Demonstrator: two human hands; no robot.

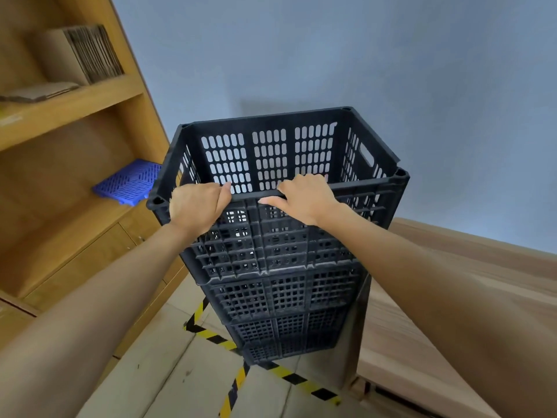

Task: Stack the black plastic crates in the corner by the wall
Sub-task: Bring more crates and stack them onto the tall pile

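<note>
Forearms, two, bare, reach forward and upward from the lower corners toward the stack. Left hand, one: fingers curled over the near top rim of the uppermost crate, thumb on the rim's inner side, closed around the bar. Right hand, one: fingers hooked over the same rim just beside the left hand, thumb pressed flat along the outer face below the bar; also gripping. Hands sit near each other, apart, both left of the rim's middle.

Black plastic crates, four visible, stacked one upon another in a single column. Top crate: open, perforated walls, oblong handle slot in its right wall, seated on the second crate. Third crate and bottom crate follow downward; whether the lowest touches the floor cannot be told.

Hazard tape, yellow and black, several strips on the pale floor around the stack's foot.

Wooden shelving unit, one, left of the stack. Blue plastic grid panel, one, lying tilted on a middle shelf. Cardboard sheets, one bundle, leaning on an upper shelf.

Wooden panel, one, right of the stack.

Wall, grey-blue, directly behind the stack.
</note>
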